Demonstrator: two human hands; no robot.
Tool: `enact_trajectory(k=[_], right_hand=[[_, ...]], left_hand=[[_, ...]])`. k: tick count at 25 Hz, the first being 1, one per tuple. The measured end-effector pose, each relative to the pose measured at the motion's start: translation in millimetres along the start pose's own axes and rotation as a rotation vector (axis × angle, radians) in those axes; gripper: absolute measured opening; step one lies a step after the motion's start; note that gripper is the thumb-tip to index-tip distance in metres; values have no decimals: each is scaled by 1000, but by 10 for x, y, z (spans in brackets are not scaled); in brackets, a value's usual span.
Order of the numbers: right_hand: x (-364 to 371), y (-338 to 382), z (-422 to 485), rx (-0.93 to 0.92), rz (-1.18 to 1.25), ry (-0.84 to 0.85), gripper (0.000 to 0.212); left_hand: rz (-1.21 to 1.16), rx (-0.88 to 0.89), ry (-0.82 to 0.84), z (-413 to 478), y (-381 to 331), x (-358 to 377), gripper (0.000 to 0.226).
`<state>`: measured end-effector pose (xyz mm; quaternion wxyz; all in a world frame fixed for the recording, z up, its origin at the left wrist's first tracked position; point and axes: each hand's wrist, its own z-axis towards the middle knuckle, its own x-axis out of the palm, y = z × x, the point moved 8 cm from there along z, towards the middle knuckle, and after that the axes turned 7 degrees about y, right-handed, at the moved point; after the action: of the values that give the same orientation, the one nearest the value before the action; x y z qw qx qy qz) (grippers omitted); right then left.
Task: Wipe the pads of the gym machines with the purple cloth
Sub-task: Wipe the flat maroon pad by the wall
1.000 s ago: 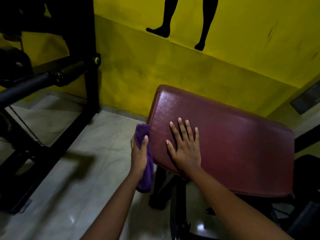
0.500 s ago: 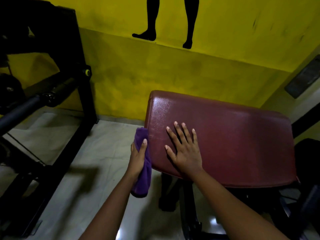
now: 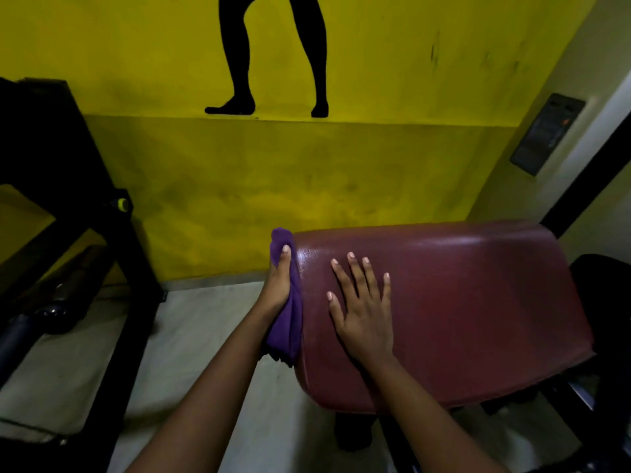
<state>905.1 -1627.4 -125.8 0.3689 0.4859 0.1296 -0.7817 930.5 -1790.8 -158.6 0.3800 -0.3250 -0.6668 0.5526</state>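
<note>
Since the earlier frame your left hand (image 3: 278,285) has slid the purple cloth (image 3: 288,315), gripped in its fingers, up the maroon pad (image 3: 478,302)'s left edge at frame centre; your right hand (image 3: 363,312) lies flat, fingers spread. Yellow wall (image 3: 222,186) behind, pale floor (image 3: 191,336) below; no readable writing.

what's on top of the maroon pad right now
The right hand lies flat on the maroon pad, fingers spread. The left hand presses the purple cloth against its left edge. The pad surface under the palm is hidden.
</note>
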Motion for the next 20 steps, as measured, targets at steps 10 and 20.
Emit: enact_trajectory(k=[10, 20], right_hand=[[-115, 118, -6, 70, 226, 99, 54], [320, 1763, 128, 298, 1249, 326, 26]], left_hand=[[-100, -181, 119, -112, 3, -191, 66], [-285, -207, 19, -605, -226, -1534, 63]])
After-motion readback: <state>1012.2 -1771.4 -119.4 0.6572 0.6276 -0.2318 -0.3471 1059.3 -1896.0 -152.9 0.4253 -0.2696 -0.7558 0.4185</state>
